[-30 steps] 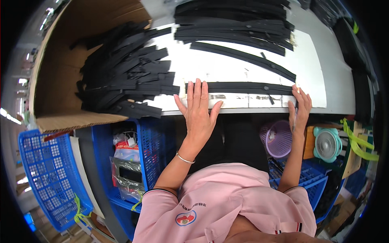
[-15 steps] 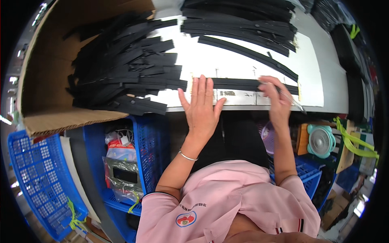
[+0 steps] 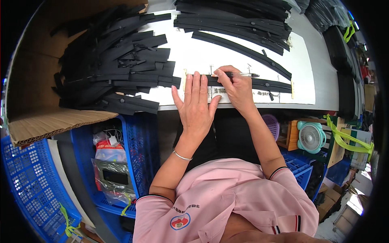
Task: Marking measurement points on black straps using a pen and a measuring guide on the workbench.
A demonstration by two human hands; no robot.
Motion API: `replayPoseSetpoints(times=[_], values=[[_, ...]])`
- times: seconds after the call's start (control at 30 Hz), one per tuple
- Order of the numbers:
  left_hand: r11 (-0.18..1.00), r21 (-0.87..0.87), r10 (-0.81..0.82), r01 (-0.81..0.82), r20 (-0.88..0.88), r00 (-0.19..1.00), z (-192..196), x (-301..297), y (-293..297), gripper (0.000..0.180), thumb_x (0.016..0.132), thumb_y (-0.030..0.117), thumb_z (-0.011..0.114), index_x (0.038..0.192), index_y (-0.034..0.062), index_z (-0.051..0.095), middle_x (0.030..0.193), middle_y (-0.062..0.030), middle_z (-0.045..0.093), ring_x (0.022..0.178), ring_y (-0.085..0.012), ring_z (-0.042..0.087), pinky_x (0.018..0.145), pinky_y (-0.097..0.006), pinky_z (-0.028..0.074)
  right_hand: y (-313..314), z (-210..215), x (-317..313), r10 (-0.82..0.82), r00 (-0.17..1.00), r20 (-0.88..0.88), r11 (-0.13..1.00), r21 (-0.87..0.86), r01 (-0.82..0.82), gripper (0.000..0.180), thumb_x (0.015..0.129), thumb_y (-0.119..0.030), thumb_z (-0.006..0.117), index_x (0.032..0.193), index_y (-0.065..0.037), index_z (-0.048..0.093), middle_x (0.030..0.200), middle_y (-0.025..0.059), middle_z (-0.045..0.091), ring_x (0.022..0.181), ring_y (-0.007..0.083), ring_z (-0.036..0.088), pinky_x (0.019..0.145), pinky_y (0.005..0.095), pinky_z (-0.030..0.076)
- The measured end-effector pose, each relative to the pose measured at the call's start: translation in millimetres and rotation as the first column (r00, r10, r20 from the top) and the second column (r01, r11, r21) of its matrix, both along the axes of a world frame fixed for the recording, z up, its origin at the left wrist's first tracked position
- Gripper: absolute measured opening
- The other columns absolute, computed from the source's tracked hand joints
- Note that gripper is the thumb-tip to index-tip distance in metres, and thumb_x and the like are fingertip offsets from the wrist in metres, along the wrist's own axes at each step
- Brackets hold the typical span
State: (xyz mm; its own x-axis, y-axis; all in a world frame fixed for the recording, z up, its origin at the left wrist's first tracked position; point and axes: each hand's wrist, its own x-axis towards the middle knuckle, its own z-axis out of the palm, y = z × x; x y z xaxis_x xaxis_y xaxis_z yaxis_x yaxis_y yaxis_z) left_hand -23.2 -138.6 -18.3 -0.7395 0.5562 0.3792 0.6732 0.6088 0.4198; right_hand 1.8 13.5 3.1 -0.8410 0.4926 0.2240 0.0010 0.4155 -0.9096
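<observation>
A long black strip lies across the white table top near its front edge. My left hand rests flat on the strip's left end, fingers spread. My right hand sits just right of it on the same strip and grips a pen whose tip points right. A second curved black strip lies behind them.
A big heap of black strips fills a cardboard box at the left. More strips are stacked at the back. Under the table stand blue crates, a purple basket and a small teal fan.
My right hand has slid left along the strip from its right end to beside my left hand, and now holds a pen. My left hand has stayed flat on the strip.
</observation>
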Motion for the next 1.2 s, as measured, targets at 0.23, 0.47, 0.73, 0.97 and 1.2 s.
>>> replayPoseSetpoints(times=[0.23,0.47,0.73,0.97,1.2], values=[[1.0,0.012,0.01,-0.01,-0.012,1.0,-0.6,-0.1,1.2,0.066,0.093,0.037,0.074,0.145,0.0007,0.056,0.153,-0.0161,0.052,0.148,-0.0302,0.042,0.122,-0.063,0.013,-1.1,2.2,-0.5,0.015,1.0,0.012,0.998,0.057,-0.015,0.013,0.097,-0.009,0.07,0.099,0.004,0.073,0.095,0.007,0.075,0.073,0.012,0.068,0.064,0.0257,0.052],[1.0,0.008,0.011,-0.011,-0.017,1.0,0.2,-0.6,1.3,0.065,0.092,0.036,0.075,0.144,0.0011,0.058,0.152,-0.0157,0.053,0.147,-0.0301,0.043,0.121,-0.063,0.014,0.1,3.3,0.1,-0.015,1.0,-0.002,1.0,0.026,0.016,0.014,0.098,-0.01,0.068,0.096,0.004,0.073,0.091,0.0073,0.075,0.069,0.0127,0.067,0.063,0.0258,0.052],[1.0,-0.026,0.015,-0.015,-0.024,1.0,1.7,-0.2,1.5,0.065,0.092,0.036,0.075,0.143,0.001,0.058,0.153,-0.0154,0.052,0.147,-0.0297,0.043,0.12,-0.063,0.016,6.0,-2.6,2.6,0.159,0.987,-0.011,0.987,0.011,-0.159,0.023,0.096,-0.011,0.067,0.082,0.008,0.069,0.087,0.0095,0.076,0.06,0.0178,0.065,0.056,0.0293,0.049],[1.0,-0.03,0.01,-0.01,-0.013,1.0,1.4,0.1,1.9,0.065,0.093,0.037,0.074,0.145,0.002,0.056,0.154,-0.0148,0.051,0.148,-0.0309,0.041,0.12,-0.063,0.016,11.2,0.4,9.2,0.212,0.977,0.014,0.974,-0.084,-0.21,0.02,0.099,-0.009,0.064,0.088,0.006,0.072,0.086,0.0074,0.075,0.071,0.0109,0.068,0.064,0.0248,0.053],[0.998,-0.06,0.006,-0.009,-0.038,0.999,-0.3,0.0,0.1,0.066,0.095,0.038,0.072,0.148,0.0026,0.054,0.155,-0.0147,0.05,0.148,-0.0312,0.04,0.121,-0.062,0.014,61.6,24.0,50.3,-0.223,0.973,-0.057,0.968,0.104,0.227,0.023,0.099,-0.011,0.064,0.085,0.006,0.072,0.082,0.007,0.075,0.063,0.0096,0.064,0.058,0.0248,0.048]])
